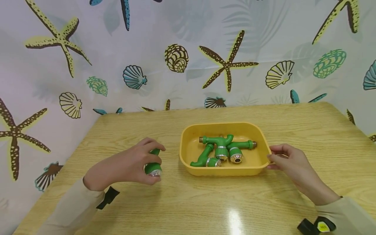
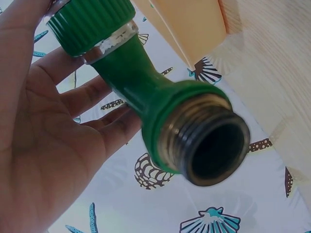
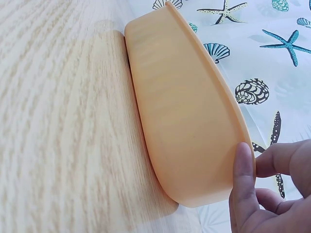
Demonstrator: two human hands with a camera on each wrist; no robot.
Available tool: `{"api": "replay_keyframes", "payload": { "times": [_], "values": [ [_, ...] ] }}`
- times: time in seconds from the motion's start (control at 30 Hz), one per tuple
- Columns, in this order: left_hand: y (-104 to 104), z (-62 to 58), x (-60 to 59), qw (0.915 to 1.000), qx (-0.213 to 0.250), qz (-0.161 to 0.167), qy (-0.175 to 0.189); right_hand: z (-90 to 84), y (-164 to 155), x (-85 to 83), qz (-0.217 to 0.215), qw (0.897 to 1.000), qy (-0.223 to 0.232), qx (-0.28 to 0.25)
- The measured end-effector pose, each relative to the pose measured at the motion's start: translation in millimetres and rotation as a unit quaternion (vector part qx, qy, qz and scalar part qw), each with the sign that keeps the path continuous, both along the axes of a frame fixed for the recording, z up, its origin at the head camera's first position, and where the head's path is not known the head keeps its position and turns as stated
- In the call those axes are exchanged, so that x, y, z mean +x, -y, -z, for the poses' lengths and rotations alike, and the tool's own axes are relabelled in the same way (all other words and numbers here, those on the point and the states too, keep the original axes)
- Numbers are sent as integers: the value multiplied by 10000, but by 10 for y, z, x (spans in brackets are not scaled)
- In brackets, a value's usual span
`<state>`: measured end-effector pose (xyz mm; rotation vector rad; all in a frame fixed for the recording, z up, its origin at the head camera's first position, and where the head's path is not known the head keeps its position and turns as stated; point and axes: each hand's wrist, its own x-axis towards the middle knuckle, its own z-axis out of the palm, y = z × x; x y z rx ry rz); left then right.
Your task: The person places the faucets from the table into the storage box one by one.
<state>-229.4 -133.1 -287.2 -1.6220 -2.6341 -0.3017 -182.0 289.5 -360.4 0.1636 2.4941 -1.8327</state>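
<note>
My left hand (image 1: 138,161) grips a green plastic tap (image 1: 153,168) above the table, to the left of a yellow tub (image 1: 217,171). In the left wrist view the tap's (image 2: 124,68) threaded brass end points toward the camera, and its ribbed green collar lies by the thumb. At the tub's right end, my right hand (image 1: 289,164) pinches the rim between thumb and fingers. The right wrist view shows the tub's outer wall (image 3: 187,107) with the thumb pressed on it. Inside the tub lie three similar green taps (image 1: 221,142), overlapping one another.
The wood-grain table (image 1: 188,202) runs beneath both hands and the tub. Behind and beside it hangs a white cloth (image 1: 158,32) printed with starfish and shells. Each wrist wears a black strap, partly in view.
</note>
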Motion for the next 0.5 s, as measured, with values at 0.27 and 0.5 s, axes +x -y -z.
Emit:
{"api": "replay_keyframes", "payload": {
  "times": [0.27, 0.5],
  "values": [
    [-32, -86, -15, 9998, -178, -47, -61, 8, 18, 7, -4, 10000, 27, -45],
    [-126, -143, -54, 9995, -281, -114, 13, -11, 5, 5, -10, 10000, 38, -14]
  ]
}}
